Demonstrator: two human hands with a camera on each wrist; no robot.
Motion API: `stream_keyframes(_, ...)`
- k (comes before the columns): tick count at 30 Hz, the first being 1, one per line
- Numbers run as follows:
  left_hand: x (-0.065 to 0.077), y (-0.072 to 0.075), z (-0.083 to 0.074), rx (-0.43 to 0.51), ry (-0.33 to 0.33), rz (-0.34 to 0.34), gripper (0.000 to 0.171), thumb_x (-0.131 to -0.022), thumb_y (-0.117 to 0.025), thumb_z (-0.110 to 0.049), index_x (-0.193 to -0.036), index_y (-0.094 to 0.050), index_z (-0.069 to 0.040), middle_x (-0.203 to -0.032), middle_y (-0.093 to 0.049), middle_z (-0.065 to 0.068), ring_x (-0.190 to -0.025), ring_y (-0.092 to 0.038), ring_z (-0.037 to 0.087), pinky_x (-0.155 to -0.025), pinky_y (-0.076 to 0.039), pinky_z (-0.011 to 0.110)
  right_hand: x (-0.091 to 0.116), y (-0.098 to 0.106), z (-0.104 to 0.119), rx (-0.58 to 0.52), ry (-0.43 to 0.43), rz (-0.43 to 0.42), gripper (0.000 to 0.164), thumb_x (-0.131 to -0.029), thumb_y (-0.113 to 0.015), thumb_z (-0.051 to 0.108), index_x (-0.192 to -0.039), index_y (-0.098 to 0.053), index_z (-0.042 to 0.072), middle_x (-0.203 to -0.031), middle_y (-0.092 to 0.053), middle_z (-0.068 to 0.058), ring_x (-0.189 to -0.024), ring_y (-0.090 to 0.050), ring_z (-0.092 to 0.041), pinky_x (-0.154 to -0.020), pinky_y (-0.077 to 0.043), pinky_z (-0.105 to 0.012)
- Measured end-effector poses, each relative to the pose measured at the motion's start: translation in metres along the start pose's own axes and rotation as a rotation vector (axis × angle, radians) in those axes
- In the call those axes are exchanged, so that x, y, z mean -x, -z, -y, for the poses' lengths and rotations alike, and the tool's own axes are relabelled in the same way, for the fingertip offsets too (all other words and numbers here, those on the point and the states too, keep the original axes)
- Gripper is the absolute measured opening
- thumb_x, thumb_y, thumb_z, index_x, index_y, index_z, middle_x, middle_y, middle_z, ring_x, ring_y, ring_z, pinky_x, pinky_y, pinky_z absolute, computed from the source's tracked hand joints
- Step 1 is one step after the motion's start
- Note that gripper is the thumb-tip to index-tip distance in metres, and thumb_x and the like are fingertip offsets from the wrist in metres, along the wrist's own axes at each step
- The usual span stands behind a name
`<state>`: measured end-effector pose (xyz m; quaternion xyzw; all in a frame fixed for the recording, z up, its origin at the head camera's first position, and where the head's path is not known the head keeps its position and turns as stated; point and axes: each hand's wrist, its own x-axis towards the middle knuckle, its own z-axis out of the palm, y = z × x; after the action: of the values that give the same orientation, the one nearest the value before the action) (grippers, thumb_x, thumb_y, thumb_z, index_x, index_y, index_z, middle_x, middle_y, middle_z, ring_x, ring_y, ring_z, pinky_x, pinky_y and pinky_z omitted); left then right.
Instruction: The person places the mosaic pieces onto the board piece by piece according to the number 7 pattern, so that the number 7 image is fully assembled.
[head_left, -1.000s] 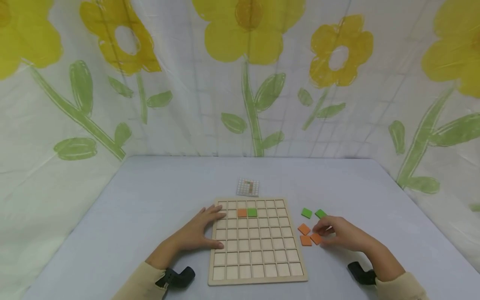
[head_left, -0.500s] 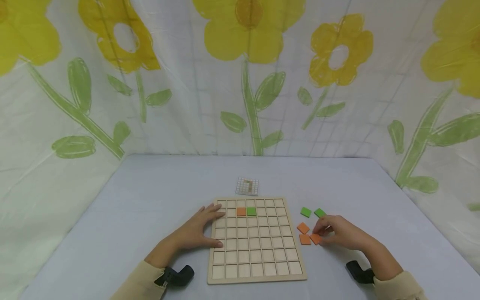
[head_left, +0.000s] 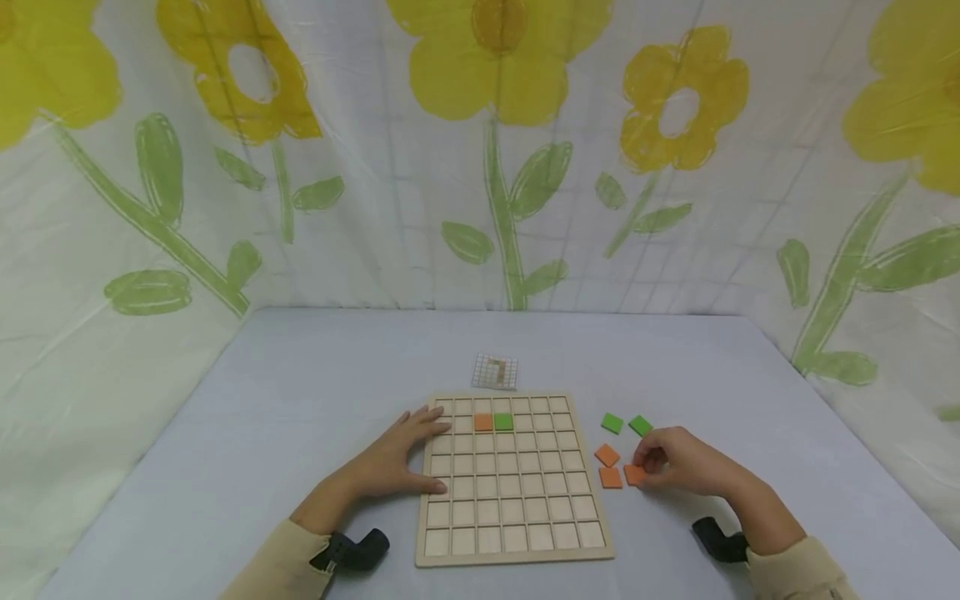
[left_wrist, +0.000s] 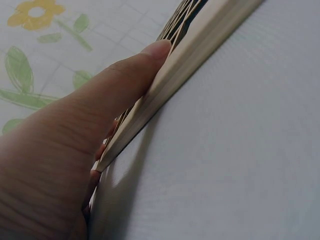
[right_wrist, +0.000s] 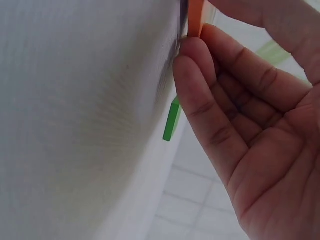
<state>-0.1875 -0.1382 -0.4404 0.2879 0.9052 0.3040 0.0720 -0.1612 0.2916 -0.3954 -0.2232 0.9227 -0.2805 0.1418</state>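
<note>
A wooden grid board (head_left: 513, 485) lies before me, with one orange tile (head_left: 483, 422) and one green tile (head_left: 503, 422) side by side in its second row. My left hand (head_left: 389, 458) rests spread on the board's left edge; in the left wrist view its thumb (left_wrist: 135, 67) lies on the frame. To the board's right, my right hand (head_left: 690, 461) pinches an orange square tile (head_left: 633, 475), whose edge (right_wrist: 195, 19) shows at the top of the right wrist view. Its fingertips partly cover that tile.
Two loose orange tiles (head_left: 611, 477) lie between the board and my right hand. Two green tiles (head_left: 612, 423) lie farther back. Behind the board is a small card (head_left: 495, 372) with a printed grid. A flowered curtain (head_left: 360, 167) hangs behind the white table.
My right hand has shifted slightly right with the pinched orange tile, opening a small gap to the orange tile beside it. The left hand stays on the board.
</note>
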Motion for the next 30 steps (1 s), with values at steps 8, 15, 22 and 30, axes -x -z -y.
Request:
stream_keyframes(8, -0.002, -0.001, 0.001, -0.009, 0.001, 0.002, 0.091, -0.064, -0.073, -0.062, -0.138, -0.044, -0.018, -0.154, -0.027, 0.003, -0.145, -0.015, 0.028, -0.119, -0.006, 0.047, -0.003, 0.006, 0.001, -0.003, 0.023, -0.019, 0.018, -0.075, -0.076, 0.015, -0.086, -0.065, 0.005, -0.080, -0.062, 0.002, -0.068, -0.053, 0.001, -0.058, -0.050, -0.018)
stream_keyframes(15, -0.002, -0.001, 0.000, -0.009, 0.002, 0.009, 0.091, -0.065, -0.072, -0.062, -0.138, -0.044, -0.018, -0.154, -0.026, 0.003, -0.145, -0.014, 0.028, -0.119, -0.006, 0.048, -0.014, 0.007, 0.005, -0.009, 0.078, -0.035, 0.016, -0.077, -0.074, 0.013, -0.088, -0.066, 0.005, -0.084, -0.065, 0.000, -0.072, -0.055, 0.001, -0.062, -0.052, -0.019)
stream_keyframes(22, -0.001, -0.001, 0.000, -0.003, 0.007, 0.008, 0.090, -0.065, -0.073, -0.061, -0.138, -0.044, -0.018, -0.154, -0.027, 0.003, -0.145, -0.015, 0.028, -0.119, -0.005, 0.047, -0.033, 0.006, 0.013, -0.023, 0.106, -0.030, 0.015, -0.078, -0.072, 0.010, -0.091, -0.065, 0.004, -0.087, -0.064, -0.001, -0.075, -0.056, -0.001, -0.064, -0.053, -0.020)
stream_keyframes(30, -0.001, -0.001, 0.000, 0.003, 0.017, 0.012, 0.091, -0.064, -0.073, -0.061, -0.139, -0.044, -0.018, -0.154, -0.026, 0.003, -0.145, -0.014, 0.027, -0.120, -0.005, 0.047, -0.058, 0.005, 0.029, 0.003, 0.156, -0.030, 0.017, -0.077, -0.073, 0.009, -0.091, -0.066, 0.002, -0.086, -0.066, -0.003, -0.075, -0.058, -0.004, -0.065, -0.052, -0.020)
